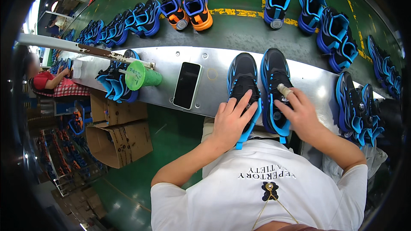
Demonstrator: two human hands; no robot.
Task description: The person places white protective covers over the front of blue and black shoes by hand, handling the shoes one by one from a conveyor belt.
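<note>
Two black shoes with blue trim lie side by side on the metal bench (214,60), toes pointing away from me. My left hand (231,119) rests flat on the heel end of the left shoe (242,75), fingers spread over it. My right hand (297,111) grips the heel part of the right shoe (274,70); its index finger has a taped tip.
A black phone (187,84) and a green cup (142,76) lie on the bench to the left, beside another blue shoe pair (115,83). Several blue and orange shoes (195,8) sit on the belt beyond. Cardboard boxes (120,141) stand lower left. Another person (51,81) works far left.
</note>
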